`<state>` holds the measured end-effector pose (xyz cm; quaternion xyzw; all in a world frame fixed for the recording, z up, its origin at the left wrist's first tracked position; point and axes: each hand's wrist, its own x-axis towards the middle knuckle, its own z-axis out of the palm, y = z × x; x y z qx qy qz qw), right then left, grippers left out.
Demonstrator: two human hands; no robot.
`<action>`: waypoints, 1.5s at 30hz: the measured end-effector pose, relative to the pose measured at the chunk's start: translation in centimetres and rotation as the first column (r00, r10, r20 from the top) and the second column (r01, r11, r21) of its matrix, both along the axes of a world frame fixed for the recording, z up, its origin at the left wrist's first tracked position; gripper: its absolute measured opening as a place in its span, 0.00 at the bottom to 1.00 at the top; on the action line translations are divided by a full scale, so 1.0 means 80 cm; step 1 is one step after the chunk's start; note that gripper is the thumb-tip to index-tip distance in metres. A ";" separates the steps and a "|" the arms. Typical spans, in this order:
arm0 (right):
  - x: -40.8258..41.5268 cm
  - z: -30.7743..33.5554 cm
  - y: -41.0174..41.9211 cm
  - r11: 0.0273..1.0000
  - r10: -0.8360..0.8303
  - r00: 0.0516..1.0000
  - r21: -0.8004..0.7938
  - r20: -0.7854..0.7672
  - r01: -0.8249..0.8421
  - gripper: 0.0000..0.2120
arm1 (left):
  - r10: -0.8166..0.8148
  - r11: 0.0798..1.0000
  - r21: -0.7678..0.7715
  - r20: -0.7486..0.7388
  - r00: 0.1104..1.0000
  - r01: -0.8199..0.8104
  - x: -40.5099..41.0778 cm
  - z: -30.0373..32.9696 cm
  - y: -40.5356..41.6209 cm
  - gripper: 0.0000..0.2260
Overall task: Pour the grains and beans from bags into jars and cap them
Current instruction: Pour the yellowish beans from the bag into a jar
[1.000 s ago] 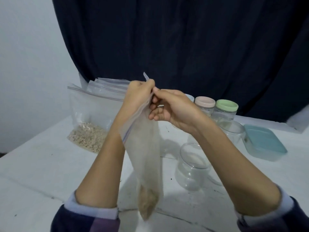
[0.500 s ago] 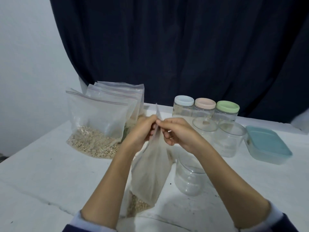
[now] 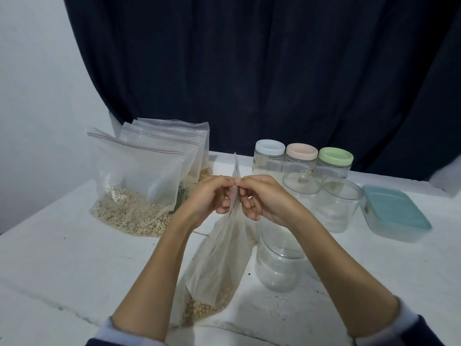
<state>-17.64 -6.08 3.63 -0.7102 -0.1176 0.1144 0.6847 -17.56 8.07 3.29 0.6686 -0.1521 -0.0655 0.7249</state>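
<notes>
A clear zip bag (image 3: 219,260) with pale round beans at its bottom stands on the white table (image 3: 62,265) in front of me. My left hand (image 3: 212,196) and my right hand (image 3: 259,198) pinch its top edge from either side, thumbs nearly touching. Just right of the bag stands an open round glass jar (image 3: 279,265), empty. Behind it are a glass lid (image 3: 301,186) and a second open clear jar (image 3: 336,206). Three capped jars stand at the back with a blue lid (image 3: 270,147), a pink lid (image 3: 301,151) and a green lid (image 3: 335,156).
Several zip bags (image 3: 139,186) of grains lean together at the back left. A rectangular container with a teal lid (image 3: 394,213) sits at the right. A dark curtain hangs behind the table.
Both hands have come down with the bag, from raised in the air to its bottom resting on the table. They still pinch its top edge.
</notes>
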 end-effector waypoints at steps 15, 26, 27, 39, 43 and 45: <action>0.006 -0.009 -0.009 0.994 0.089 0.995 0.074 -0.047 -0.085 0.11 | 0.000 0.998 0.066 0.009 1.000 -0.001 0.003 -0.007 0.000 0.16; 0.015 0.041 0.017 0.987 0.024 0.993 0.157 0.119 -0.042 0.15 | 0.222 0.959 0.127 0.229 0.948 -0.255 0.004 0.052 -0.005 0.17; 0.015 0.048 0.019 0.982 0.042 0.990 0.179 0.136 -0.066 0.15 | 0.238 0.958 0.098 0.248 0.939 -0.268 0.002 0.061 -0.005 0.18; 0.016 0.024 0.003 0.950 0.022 0.996 -0.312 0.087 0.006 0.12 | 0.106 0.962 0.244 0.076 0.991 -0.121 0.015 0.006 0.017 0.13; 0.010 0.026 0.010 0.974 0.006 0.996 -0.226 0.088 0.014 0.15 | 0.095 0.973 0.200 0.104 0.990 -0.115 0.015 0.006 0.017 0.13; 0.004 0.027 0.010 0.974 -0.010 0.996 -0.224 0.094 0.031 0.18 | 0.104 0.973 0.199 0.094 0.990 -0.121 0.014 0.004 0.019 0.13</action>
